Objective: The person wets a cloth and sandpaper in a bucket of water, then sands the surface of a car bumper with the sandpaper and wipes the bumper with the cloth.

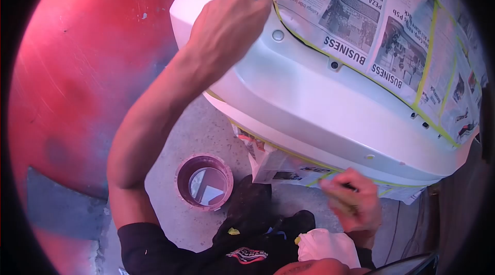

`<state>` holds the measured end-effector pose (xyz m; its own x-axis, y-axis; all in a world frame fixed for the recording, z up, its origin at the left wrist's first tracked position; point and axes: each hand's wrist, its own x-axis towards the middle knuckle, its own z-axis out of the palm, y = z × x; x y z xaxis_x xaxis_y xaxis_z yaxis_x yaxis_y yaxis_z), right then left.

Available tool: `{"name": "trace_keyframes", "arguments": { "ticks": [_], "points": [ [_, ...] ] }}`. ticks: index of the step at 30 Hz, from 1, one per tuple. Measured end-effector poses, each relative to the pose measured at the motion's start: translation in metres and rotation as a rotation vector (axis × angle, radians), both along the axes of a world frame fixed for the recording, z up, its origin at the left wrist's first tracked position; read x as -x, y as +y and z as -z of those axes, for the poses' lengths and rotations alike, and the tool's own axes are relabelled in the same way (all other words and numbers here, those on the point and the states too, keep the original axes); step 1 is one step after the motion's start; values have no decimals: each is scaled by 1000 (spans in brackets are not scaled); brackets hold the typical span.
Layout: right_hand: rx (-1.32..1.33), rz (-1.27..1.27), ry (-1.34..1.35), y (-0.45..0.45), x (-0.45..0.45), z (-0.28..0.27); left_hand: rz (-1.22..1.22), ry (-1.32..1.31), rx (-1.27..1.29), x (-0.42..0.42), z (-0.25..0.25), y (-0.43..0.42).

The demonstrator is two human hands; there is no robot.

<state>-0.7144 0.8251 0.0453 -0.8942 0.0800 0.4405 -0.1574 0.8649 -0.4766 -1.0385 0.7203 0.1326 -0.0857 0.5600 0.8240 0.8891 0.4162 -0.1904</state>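
A large white painted car bumper [314, 102] fills the upper right. Newspaper sheets [356, 17], edged with yellow masking tape [427, 76], cover its upper part. My left hand [229, 22] reaches across to the bumper's upper left, its fingers bent together at the newspaper's taped edge. Whatever lies between those fingertips is hidden. Below the bumper's lower edge, my right hand [356, 197] is closed and blurred by motion. Something yellowish seems to be in its fingers, too smeared to name. More newspaper [273, 167] hangs under the lower edge.
On the grey floor [180, 125] stands a purple bucket [180, 185] with liquid inside. A big red surface [93, 69] curves along the left. White cloth [327, 246] shows close to my body, and a small yellow scrap [233, 231] shows on dark clothing.
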Motion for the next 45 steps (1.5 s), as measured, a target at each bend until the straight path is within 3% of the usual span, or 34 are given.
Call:
{"name": "trace_keyframes", "arguments": {
  "ticks": [1,4,6,11,13,15,18,23,27,28,30,31,34,36,37,38,39,41,44,45],
  "points": [
    [87,-113,-44,3,4,21,-153,90,102,19,-3,17],
    [310,-293,-145,1,10,85,-270,202,197,44,2,43],
    [442,-359,-193,7,7,106,-406,141,343,33,0,58],
    [580,-331,-238,38,-21,124,-462,-94,366,-18,50,88],
    [632,-363,-214,46,-33,124,-383,-127,332,-26,58,93],
    [659,-403,-199,51,-39,127,-255,-335,287,-57,56,102],
    [721,-372,-150,49,-42,135,126,-475,242,-131,56,134],
    [674,-247,-174,41,-60,130,627,-445,214,-204,79,192],
    [708,-74,-179,38,-81,130,765,-287,276,-174,76,146],
    [676,-17,-126,38,-85,133,590,-330,396,-152,69,118],
    [693,64,-109,42,-91,129,231,-375,376,-97,63,58],
    [690,67,-100,43,-92,126,-42,-188,470,-60,62,29],
    [823,84,-74,44,-88,127,-36,-70,510,-8,32,-7],
    [680,59,1,41,-74,108,-156,122,592,-8,18,-4],
    [533,31,77,42,-65,92,-150,110,562,-14,19,-5],
    [603,59,116,40,-59,72,-78,38,305,-23,18,-5],
    [679,88,151,37,-52,53,-4,-41,55,-32,24,-9],
    [571,-45,335,44,-18,15,92,-23,-229,-68,72,-35],
    [366,7,134,43,47,-45,143,-501,-404,-109,220,-65],
    [264,10,6,51,73,-55,33,-678,-414,-118,277,-70]
  ]
}}
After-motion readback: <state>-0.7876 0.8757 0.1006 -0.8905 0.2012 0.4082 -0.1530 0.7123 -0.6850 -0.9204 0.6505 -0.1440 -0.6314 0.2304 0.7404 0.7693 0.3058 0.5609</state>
